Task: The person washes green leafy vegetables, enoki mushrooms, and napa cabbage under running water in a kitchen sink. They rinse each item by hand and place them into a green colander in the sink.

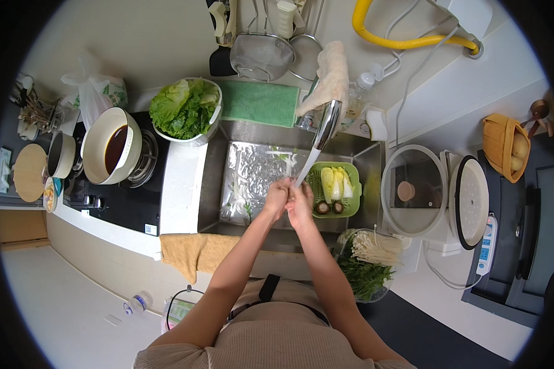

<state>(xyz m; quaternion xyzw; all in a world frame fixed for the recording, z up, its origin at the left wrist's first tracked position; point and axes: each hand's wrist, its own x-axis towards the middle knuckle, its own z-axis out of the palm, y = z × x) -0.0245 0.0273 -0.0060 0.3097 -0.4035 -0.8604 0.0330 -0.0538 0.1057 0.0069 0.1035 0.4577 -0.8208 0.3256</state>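
Observation:
My left hand [277,197] and my right hand [301,199] meet over the sink [240,228], under a stream of water from the chrome faucet [328,123]. The fingers curl together, and whatever may lie between them is hidden. Just right of my right hand, a green plastic colander basket [356,203] holds pieces of napa cabbage [336,182] and two brown mushrooms [323,207]. Water covers the sink floor, with bits of green leaf [248,210] floating in it.
A white basin of lettuce [184,108] stands left of the sink, by a pot of dark liquid [116,143] on the gas stove [115,203]. Enoki mushrooms [374,248] and leafy greens [362,276] sit at the right front. A green cloth [261,102] lies behind the sink.

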